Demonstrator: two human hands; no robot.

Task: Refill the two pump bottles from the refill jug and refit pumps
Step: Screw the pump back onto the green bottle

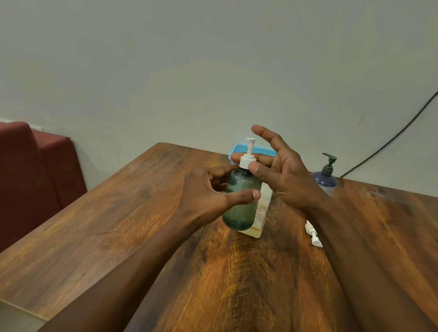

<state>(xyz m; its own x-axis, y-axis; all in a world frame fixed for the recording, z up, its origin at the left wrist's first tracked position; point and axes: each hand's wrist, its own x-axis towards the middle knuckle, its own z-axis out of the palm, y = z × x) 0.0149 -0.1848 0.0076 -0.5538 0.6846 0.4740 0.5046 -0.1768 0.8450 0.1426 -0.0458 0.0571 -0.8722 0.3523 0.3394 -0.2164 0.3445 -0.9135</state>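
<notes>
A translucent green pump bottle [239, 209] stands upright mid-table. My left hand [206, 191] wraps around its body. My right hand [280, 172] pinches the collar of the white pump [248, 158] on its neck with thumb and a finger, the other fingers spread. Right behind the green bottle a white, yellowish refill container [261, 214] shows partly; most of it is hidden. A blue bottle [325, 179] with a dark pump fitted stands at the back right. A loose white pump part [313, 234] lies on the table beside my right forearm.
The wooden table [122, 236] ends at a left edge, with a maroon sofa [5, 182] beyond. A blue perforated tray [252, 151] sits at the back against the wall. A black cable [414, 117] runs down the wall at the right.
</notes>
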